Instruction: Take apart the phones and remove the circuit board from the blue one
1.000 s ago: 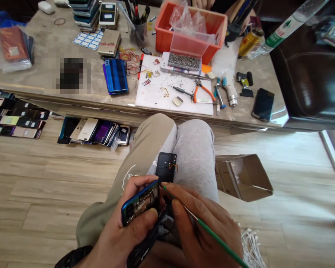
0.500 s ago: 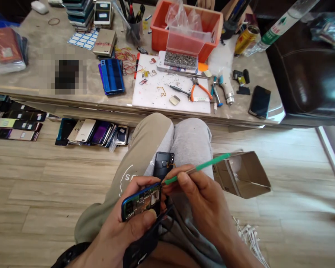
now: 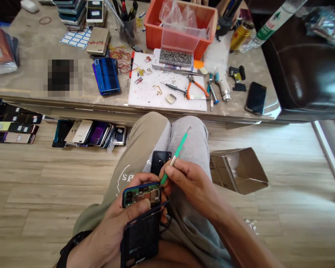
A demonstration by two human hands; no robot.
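My left hand (image 3: pixel 134 212) is wrapped round an opened smartphone (image 3: pixel 142 195) with a blue rim and its green circuit board bare. The thumb presses on its inner face. Below that thumb a dark phone back cover (image 3: pixel 141 238) hangs at a tilt, seemingly in the same hand. In my right hand (image 3: pixel 184 178) is a slim green pry tool (image 3: pixel 180 147) with a hooked upper end, pinched like a pen. Its lower tip meets the phone's right edge; the exact contact is hidden by fingers. Another black phone part (image 3: pixel 159 160) rests on my lap behind the hands.
On the table (image 3: pixel 22 74) ahead are a white work mat (image 3: pixel 145 93) with orange-handled cutters (image 3: pixel 197 89), a case of screws (image 3: pixel 175 58), an orange bin (image 3: pixel 153 33) and blue phones (image 3: pixel 107 76). A cardboard box (image 3: pixel 240 171) stands on the floor at right; several phones (image 3: pixel 96 132) lie at left.
The green tool has swung from a low slant to a steeper, more upright angle, its tip still at the phone's edge. The back cover has tipped further into view.
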